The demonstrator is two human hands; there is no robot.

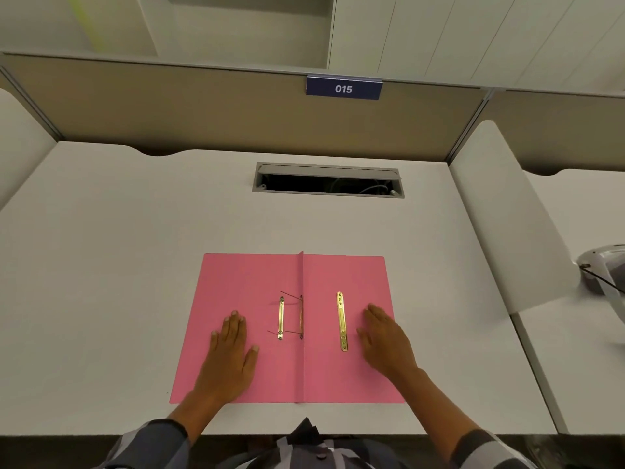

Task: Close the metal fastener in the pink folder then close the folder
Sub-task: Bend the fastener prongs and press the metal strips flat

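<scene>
Two hands flat, grasping nothing: left hand (231,346), right hand (385,336) | one pink folder (291,367) open | two brass strips (342,321)

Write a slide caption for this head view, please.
Both hands, left and right, rest flat on an open pink folder, its metal fastener unclosed.

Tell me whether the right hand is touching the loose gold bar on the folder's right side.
Apart. The head view shows a strip of pink folder between the right hand and the loose gold bar.
</scene>
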